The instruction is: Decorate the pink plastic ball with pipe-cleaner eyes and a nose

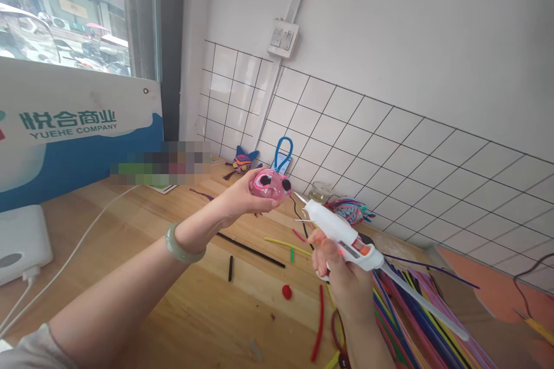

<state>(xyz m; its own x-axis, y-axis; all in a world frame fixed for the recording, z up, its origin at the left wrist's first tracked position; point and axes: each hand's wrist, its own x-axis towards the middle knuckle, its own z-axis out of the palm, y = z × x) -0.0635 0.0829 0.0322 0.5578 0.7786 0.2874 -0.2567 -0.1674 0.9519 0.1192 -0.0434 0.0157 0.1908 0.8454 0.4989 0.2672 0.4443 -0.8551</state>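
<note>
My left hand (246, 196), a pale green bangle on its wrist, holds up a round, clear pink ornament (273, 191). Two black eye patches with pink and white rims sit on the ornament, and a blue pipe-cleaner loop (283, 153) rises from its top. In my right hand (335, 259) is a white hot glue gun (335, 225), fingers wrapped round its handle. Its nozzle points at the right side of the ornament, close to the right eye patch; whether it touches I cannot tell. A long translucent glue stick (426, 302) sticks out of the gun's back.
Many coloured pipe cleaners (415, 317) lie at the right. Cut pieces, a red pompom (286, 292) and a black strip (251, 249) are scattered on the wooden table (186, 311). By the tiled wall stand a glass jar (321, 191) and a blue-eared craft figure (243, 160). A white device (23, 245) sits left.
</note>
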